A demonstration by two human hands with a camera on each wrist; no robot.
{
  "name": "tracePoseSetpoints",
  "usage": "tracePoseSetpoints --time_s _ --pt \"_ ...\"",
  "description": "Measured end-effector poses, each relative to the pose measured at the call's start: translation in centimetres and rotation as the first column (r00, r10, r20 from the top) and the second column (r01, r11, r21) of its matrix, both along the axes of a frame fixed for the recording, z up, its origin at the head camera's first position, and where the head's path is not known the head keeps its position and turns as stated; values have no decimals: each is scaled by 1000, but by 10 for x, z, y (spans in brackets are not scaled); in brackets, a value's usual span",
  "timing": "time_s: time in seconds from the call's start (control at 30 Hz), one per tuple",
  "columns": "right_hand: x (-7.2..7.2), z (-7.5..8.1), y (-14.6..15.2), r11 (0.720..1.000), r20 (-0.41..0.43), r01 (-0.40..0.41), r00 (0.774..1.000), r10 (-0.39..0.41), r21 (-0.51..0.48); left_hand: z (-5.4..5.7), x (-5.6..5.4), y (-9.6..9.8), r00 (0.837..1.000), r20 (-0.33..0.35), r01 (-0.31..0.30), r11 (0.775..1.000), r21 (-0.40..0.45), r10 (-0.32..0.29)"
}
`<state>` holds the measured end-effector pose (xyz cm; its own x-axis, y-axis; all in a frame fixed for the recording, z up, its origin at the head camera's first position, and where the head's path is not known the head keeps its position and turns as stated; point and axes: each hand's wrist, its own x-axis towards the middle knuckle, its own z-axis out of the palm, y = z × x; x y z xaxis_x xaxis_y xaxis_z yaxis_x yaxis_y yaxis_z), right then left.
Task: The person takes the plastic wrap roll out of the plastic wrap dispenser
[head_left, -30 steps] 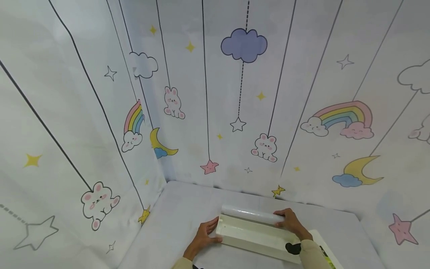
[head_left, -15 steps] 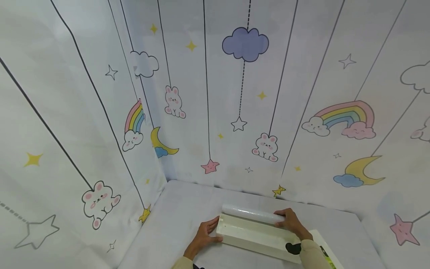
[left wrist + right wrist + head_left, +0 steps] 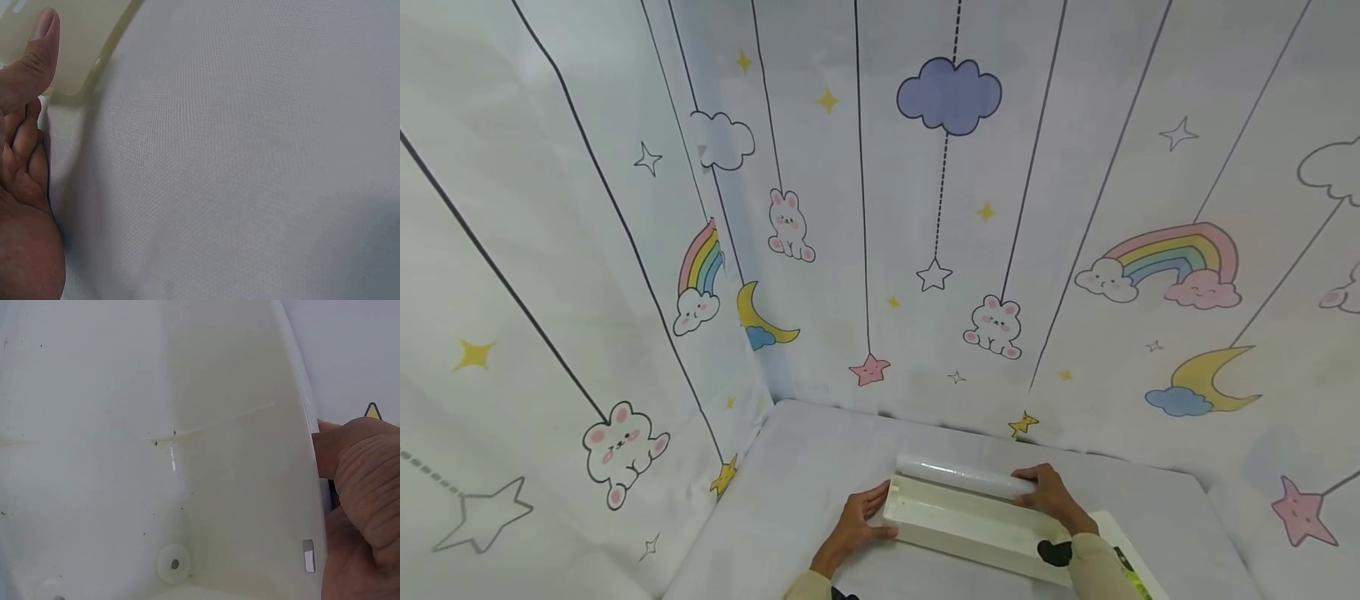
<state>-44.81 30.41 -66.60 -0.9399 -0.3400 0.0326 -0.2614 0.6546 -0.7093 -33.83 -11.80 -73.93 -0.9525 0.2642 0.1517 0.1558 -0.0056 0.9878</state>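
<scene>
A long, open cream plastic box lies at a slant on the table, its inside facing up. Along its far side lies a glossy, whitish roll of plastic wrap. My left hand grips the box's left end, thumb on the near wall and fingers toward the far corner. In the left wrist view that thumb lies against the box's corner. My right hand holds the right end of the roll, just beyond the box. The right wrist view shows the box's inside, with the right hand behind its wall.
A pale flat piece with a green label lies right of the box, partly under the right sleeve. White cloth covers the table. Walls printed with rabbits and stars rise at the back and left.
The head view has shifted very slightly. Both hands, the box and the roll stay in place.
</scene>
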Motion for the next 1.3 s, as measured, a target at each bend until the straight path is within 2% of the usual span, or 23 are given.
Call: tracePoseSetpoints --time_s 0.07,0.23,0.3,0.43,0.57,0.73,0.8,0.9,1.0,1.17,1.23,1.3 --pt "1 1 0 1000 4 2 1000 -2 2 1 0 0 1000 -2 5 1000 -6 -5" --pt "4 1 0 1000 12 19 1000 -19 5 2 2 0 996 -90 19 998 -56 -24" --pt "5 1 -1 1000 15 28 999 -29 3 1 2 1 996 -84 20 999 -50 -24" --pt "6 3 -2 999 12 40 999 -40 8 -1 1 2 1000 -14 13 1000 0 -13" --pt "8 4 -1 998 10 61 998 -61 16 -2 -2 5 1000 -15 10 1000 8 -10" --pt "14 5 0 997 2 76 997 -76 24 2 1 8 1000 21 18 1000 18 -18" --pt "16 5 0 997 -5 79 997 -79 22 4 2 8 1000 5 21 1000 -3 -21" --pt "20 5 1 997 -29 70 997 -70 22 5 4 8 999 -34 21 999 -41 -22" --pt "22 6 1 999 -89 33 996 -29 43 7 5 6 996 -80 27 998 -61 -32" --pt "16 8 -2 999 -146 -8 989 14 41 13 3 0 992 -114 55 996 -73 -63" --pt "12 6 -4 999 -178 -4 984 11 44 20 1 -3 996 -73 45 995 -86 -51" --pt "6 3 -5 999 -206 10 979 -2 41 29 -2 -5 1000 -19 9 993 -116 -11"
